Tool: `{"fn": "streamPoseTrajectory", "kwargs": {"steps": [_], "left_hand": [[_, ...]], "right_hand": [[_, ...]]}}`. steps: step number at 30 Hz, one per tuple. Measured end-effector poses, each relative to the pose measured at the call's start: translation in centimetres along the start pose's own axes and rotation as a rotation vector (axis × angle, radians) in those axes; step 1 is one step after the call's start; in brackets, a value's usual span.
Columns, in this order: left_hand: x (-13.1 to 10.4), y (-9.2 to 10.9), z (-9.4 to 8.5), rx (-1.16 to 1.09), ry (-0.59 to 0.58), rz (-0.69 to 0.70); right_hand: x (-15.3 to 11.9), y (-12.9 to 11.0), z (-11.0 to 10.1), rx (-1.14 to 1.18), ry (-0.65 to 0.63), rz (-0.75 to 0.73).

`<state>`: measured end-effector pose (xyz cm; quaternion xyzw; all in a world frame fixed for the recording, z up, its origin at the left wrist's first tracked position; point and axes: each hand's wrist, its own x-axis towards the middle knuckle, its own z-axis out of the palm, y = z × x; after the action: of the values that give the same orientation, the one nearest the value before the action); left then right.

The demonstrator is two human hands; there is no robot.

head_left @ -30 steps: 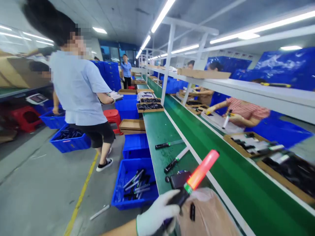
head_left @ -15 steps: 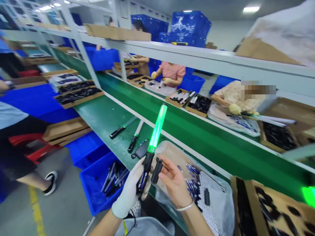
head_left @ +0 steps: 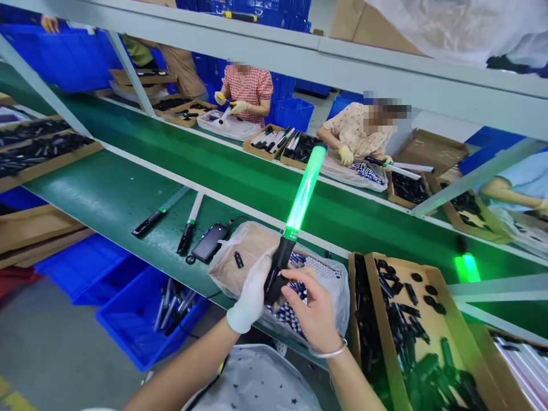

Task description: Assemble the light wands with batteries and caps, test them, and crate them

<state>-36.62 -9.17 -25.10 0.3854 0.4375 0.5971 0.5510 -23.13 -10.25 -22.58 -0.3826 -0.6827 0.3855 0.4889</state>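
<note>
My left hand (head_left: 252,291), in a white glove, is closed round the black handle of a light baton (head_left: 305,191). The baton tilts up and to the right, and its tube glows green. With bare fingers, my right hand (head_left: 310,305) pinches a black battery cover (head_left: 277,286) against the lower handle; whether it is fully seated I cannot tell. Under my hands lies a plastic-lined tray of batteries (head_left: 295,311). A small black part (head_left: 238,260) rests on the brown sheet at its left side.
Two unlit batons (head_left: 187,234) and a black phone-like device (head_left: 210,242) lie left on the green bench. A blue bin (head_left: 128,319) holds more batons below. Cardboard boxes of black parts (head_left: 411,308) stand right. Across the green conveyor (head_left: 240,194), co-workers handle batons.
The view has swung to the right. My right hand has brought the battery cover from beside the baton onto its handle, where batteries showed before. The baton stays lit in my left hand.
</note>
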Motion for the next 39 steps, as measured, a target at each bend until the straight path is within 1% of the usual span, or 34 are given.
{"fn": "streamPoseTrajectory", "kwargs": {"steps": [2,4,6,10,11,13,16,19,21,22,24,26,28,29,30,32,34,36,38,39], "left_hand": [[0.2,-0.1,0.3,-0.043,-0.034,0.006],[0.4,-0.1,0.5,-0.057,-0.043,0.002],[0.6,-0.1,0.6,-0.046,-0.035,0.016],[1.0,-0.4,0.7,-0.014,0.003,0.066],[1.0,-0.4,0.7,-0.016,0.010,0.070],[1.0,-0.4,0.8,-0.032,0.019,0.059],[0.9,-0.2,0.7,-0.071,0.028,0.002],[1.0,-0.1,0.3,-0.040,0.012,-0.010],[1.0,-0.1,-0.1,0.020,-0.020,-0.026],[1.0,-0.2,-0.4,0.024,-0.037,-0.069],[1.0,-0.4,-1.2,-0.041,-0.062,-0.190],[1.2,-0.6,-2.4,-0.132,-0.040,-0.289],[2.0,-1.1,-3.8,-0.123,-0.021,-0.336],[2.7,-1.5,-4.5,-0.076,-0.034,-0.351],[3.7,-1.9,-5.1,-0.004,-0.074,-0.355],[6.1,-2.8,-6.2,0.218,-0.198,-0.287],[8.9,-3.4,-7.2,0.485,-0.290,-0.194],[11.4,-3.4,-8.6,0.682,-0.331,-0.177],[13.3,-2.5,-11.0,0.777,-0.346,-0.212],[14.0,-1.8,-12.8,0.804,-0.345,-0.209]], "right_hand": [[0.0,0.2,-0.2,-0.015,0.018,-0.004],[0.1,0.5,-0.3,-0.014,0.036,-0.001],[0.3,0.7,-0.4,-0.019,0.038,-0.002],[0.7,0.8,-0.5,-0.073,0.000,-0.032],[0.7,0.9,-0.4,-0.091,0.005,-0.038],[0.8,1.1,-0.2,-0.125,0.057,-0.021],[1.0,1.8,0.5,-0.110,0.163,0.110],[1.3,2.7,1.4,0.034,0.193,0.252],[1.2,3.5,1.6,0.173,0.163,0.309],[1.1,4.1,1.4,0.248,0.130,0.334],[0.7,5.5,0.8,0.388,0.059,0.388],[0.5,7.3,0.3,0.470,0.010,0.468],[1.1,9.0,0.5,0.481,0.002,0.551],[1.7,9.8,1.1,0.467,0.018,0.572],[2.7,10.6,2.1,0.445,0.041,0.576],[5.3,12.3,4.6,0.371,0.120,0.555],[8.7,14.5,7.5,0.279,0.210,0.551],[12.6,17.1,9.8,0.215,0.288,0.594],[16.8,20.2,10.9,0.125,0.347,0.683],[18.9,21.7,10.9,0.053,0.373,0.744]]}}
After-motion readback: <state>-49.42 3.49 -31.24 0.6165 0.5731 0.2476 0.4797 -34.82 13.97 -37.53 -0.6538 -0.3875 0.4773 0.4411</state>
